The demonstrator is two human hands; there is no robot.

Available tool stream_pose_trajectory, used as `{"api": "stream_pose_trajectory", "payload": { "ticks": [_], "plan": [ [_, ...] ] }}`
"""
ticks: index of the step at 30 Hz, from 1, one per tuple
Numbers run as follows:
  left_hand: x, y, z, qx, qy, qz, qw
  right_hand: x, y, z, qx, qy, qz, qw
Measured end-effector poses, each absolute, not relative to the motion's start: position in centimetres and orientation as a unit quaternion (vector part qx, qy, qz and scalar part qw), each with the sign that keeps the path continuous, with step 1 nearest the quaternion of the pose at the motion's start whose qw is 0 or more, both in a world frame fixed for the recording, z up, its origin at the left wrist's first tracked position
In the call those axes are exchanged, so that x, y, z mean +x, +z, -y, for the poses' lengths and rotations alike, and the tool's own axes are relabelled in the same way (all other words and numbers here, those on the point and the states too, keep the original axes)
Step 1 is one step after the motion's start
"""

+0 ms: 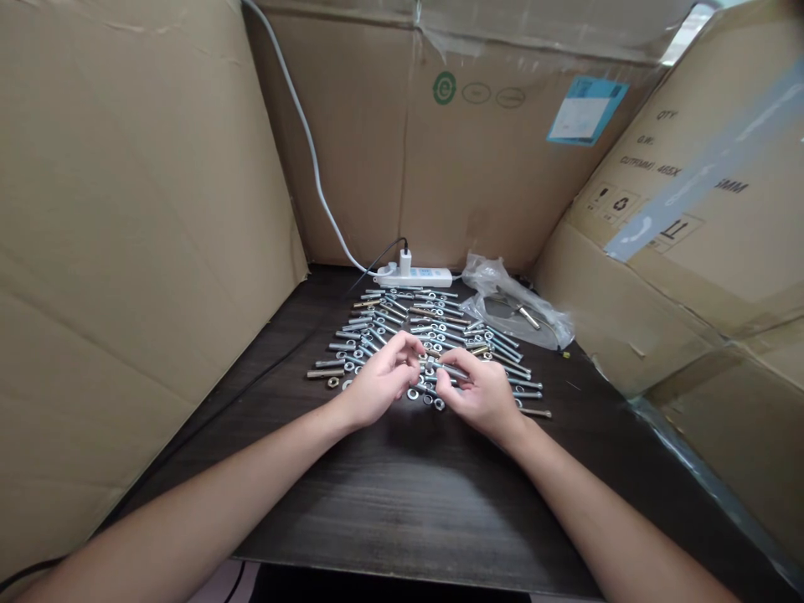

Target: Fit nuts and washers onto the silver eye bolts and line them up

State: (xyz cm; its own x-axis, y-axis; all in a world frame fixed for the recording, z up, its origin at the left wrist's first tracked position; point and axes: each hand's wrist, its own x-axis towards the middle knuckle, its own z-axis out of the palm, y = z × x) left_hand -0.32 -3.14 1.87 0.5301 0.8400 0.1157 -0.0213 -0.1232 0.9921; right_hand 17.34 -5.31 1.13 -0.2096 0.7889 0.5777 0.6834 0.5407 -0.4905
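Several silver bolts lie in rows on a dark wooden table, with small washers and nuts scattered among them. My left hand is closed in a pinch at the tip of one bolt, with something small I cannot make out between its fingers. My right hand grips the same bolt just above the table. The two hands almost touch over the near end of the rows.
Cardboard boxes wall in the table on the left, back and right. A white power strip with a plugged-in charger and cable lies at the back. A crumpled clear plastic bag lies right of the bolts.
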Motion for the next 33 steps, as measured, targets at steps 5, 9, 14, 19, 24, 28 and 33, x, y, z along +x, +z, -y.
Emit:
{"api": "stream_pose_trajectory", "payload": {
  "ticks": [5,9,14,19,24,28,33],
  "plan": [
    [-0.32,2.1,3.67,0.706,0.365,-0.296,0.529,17.26,0.86,5.24,-0.477,0.065,0.78,0.401],
    [-0.32,2.04,3.68,0.726,0.36,-0.303,0.502,17.21,0.81,5.3,-0.472,0.071,0.782,0.401],
    [-0.33,2.0,3.47,0.745,0.339,-0.322,0.476,17.11,0.88,5.46,-0.461,0.067,0.79,0.399],
    [0.08,1.54,3.0,0.659,0.38,-0.343,0.55,17.15,1.32,5.62,-0.46,0.063,0.782,0.416],
    [0.23,1.77,2.93,0.523,0.363,-0.34,0.692,17.33,1.31,5.54,-0.457,0.088,0.78,0.419],
    [0.2,2.03,3.33,0.437,0.305,-0.344,0.773,17.38,0.87,5.38,-0.435,0.122,0.801,0.392],
    [0.04,2.02,3.44,0.393,0.28,-0.306,0.821,17.61,0.82,5.2,-0.433,0.133,0.819,0.353]
  ]
}}
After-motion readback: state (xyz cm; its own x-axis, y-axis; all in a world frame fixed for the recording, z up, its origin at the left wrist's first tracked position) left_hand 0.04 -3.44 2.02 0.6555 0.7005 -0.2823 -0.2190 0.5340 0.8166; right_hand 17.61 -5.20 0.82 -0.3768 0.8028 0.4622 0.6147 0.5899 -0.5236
